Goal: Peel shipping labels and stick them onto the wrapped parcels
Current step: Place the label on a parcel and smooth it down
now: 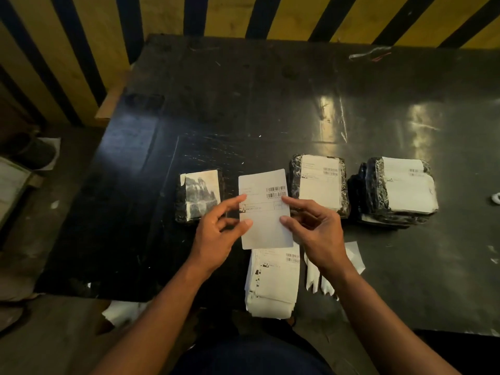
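Between both hands a white shipping label with barcodes is held above the black table. My left hand pinches its left edge and my right hand pinches its right edge. Under the label's lower end lies a stack of labels at the table's front edge. A black wrapped parcel without a full label sits to the left of the held label. To the right sits a labelled parcel, and further right a pile of labelled parcels.
Peeled backing strips lie right of the label stack, partly under my right forearm. A yellow and black striped wall stands behind the table. Boxes and clutter sit on the floor at the left. A small white object lies at the right edge.
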Available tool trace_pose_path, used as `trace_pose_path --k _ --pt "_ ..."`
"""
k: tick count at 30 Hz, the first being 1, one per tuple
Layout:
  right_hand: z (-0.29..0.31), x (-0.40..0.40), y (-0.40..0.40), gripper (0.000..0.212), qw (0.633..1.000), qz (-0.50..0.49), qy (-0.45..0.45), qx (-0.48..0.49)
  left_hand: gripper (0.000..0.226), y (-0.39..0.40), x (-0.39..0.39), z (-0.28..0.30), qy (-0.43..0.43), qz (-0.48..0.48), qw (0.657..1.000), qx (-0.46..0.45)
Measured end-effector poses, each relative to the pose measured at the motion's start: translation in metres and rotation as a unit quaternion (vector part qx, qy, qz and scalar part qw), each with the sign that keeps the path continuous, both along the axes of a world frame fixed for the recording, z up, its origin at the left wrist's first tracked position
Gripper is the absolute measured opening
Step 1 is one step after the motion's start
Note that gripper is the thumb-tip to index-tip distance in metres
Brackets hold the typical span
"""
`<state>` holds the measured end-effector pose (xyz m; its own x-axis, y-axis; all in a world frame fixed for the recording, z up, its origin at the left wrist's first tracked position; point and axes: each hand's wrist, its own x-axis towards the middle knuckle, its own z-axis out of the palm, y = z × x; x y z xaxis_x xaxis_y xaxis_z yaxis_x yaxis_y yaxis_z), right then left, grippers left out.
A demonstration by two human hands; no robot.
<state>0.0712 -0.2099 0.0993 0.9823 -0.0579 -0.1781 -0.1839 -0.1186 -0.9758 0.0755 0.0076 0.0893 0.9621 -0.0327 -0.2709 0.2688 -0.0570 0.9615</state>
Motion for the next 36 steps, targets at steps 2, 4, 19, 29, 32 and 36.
trace_pose_path --k 2,4,19,29,32,36 --pt "-0.006 0.0 0.009 0.036 1.0 0.006 -0.001 -0.019 0.049 0.004 -0.001 -0.006 -0.013 0.017 1.0 0.019" --pt "-0.013 0.0 0.019 0.037 0.998 0.012 -0.009 -0.067 0.048 0.013 -0.001 -0.013 -0.031 0.027 0.998 0.053" --pt "-0.074 0.052 0.119 0.038 0.967 0.071 0.017 -0.246 0.054 0.1 0.02 -0.057 -0.011 0.038 0.964 0.262" --pt "-0.109 0.106 0.163 0.043 0.954 0.11 0.018 -0.279 0.056 0.138 0.086 -0.091 0.024 -0.002 0.944 0.33" --pt "-0.117 0.12 0.169 0.047 0.945 0.125 0.017 -0.301 0.057 0.142 0.1 -0.1 0.027 -0.012 0.937 0.348" --pt "-0.126 0.132 0.174 0.049 0.936 0.135 0.01 -0.326 0.059 0.145 0.109 -0.11 0.029 -0.022 0.932 0.36"
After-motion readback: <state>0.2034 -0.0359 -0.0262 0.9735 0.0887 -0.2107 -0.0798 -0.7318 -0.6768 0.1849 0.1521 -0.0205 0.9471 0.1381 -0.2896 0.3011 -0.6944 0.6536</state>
